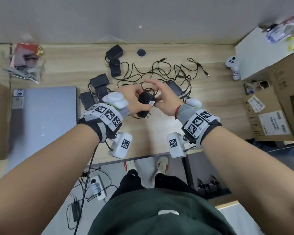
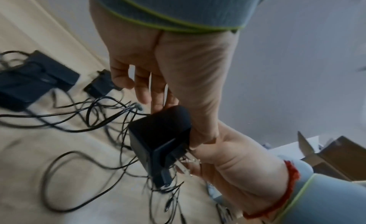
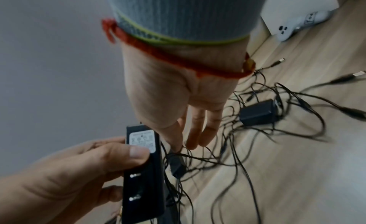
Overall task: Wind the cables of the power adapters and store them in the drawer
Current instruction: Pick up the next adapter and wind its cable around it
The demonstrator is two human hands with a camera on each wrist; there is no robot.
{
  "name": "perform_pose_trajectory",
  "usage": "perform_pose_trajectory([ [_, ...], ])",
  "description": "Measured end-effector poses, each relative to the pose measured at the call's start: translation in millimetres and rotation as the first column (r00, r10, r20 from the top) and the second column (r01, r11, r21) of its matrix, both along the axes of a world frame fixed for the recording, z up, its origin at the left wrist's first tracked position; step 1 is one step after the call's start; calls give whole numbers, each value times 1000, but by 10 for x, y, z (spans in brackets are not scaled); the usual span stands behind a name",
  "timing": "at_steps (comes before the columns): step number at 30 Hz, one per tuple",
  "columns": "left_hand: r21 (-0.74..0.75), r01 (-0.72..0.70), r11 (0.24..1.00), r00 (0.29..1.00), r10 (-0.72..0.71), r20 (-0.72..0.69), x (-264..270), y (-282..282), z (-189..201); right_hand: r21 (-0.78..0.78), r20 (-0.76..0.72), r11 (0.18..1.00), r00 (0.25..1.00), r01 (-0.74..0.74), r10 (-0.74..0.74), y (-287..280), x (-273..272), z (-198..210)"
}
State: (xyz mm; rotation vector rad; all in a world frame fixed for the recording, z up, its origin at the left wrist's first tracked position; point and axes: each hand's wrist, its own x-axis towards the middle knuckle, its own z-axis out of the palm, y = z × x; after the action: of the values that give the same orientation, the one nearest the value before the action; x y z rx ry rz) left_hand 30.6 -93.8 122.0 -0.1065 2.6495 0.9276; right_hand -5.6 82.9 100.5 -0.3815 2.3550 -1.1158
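- We hold one black adapter [image 1: 145,103] up over the desk [image 1: 159,136] with our left hand [image 1: 132,102]. The thumb and fingers are curled round it, so it sits tight.
- Our right hand [image 1: 165,99] is just beside it. Its fingers are mostly straight and reach into the thin cables [image 1: 159,72]. We cannot tell if it has hold of one yet.
- To do this step well, we think we should find the cable that comes from this adapter and pull it free slowly, because the cables are all mixed up.
- Then we can loop it round and round, keeping the loops the same and not too tight.
- We should keep the metal prongs pointing away from our fingers.
- More adapters [image 1: 115,51] lie on the far and left part of the desk. One more [image 1: 175,88] lies to the right of our hands.
- The desk is light wood. A grey laptop [image 1: 46,114] lies on the left and brown boxes [image 1: 268,112] sit on the right.
- We cannot see the drawer.
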Motion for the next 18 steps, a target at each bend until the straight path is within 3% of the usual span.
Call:
perform_pose_trajectory([
  [4,92,-35,995,992,46,-116,-117,141,448,-127,-95,992,995,-12,0,75,-202,343],
  [10,326,-127,937,977,175,-121,-274,366,953,-229,-25,973,999,19,-25,334,-320,850],
  [13,473,-242,847,941,324,-98,-403,521,1171,-297,42,955,999,5,7,468,-282,1033],
  [15,595,-306,743,908,416,-53,-489,614,1294,-289,38,957,999,-9,21,517,-256,1121],
  [18,670,-327,666,903,430,12,-532,716,1389,-397,1,910,992,117,-127,463,-264,1180],
])
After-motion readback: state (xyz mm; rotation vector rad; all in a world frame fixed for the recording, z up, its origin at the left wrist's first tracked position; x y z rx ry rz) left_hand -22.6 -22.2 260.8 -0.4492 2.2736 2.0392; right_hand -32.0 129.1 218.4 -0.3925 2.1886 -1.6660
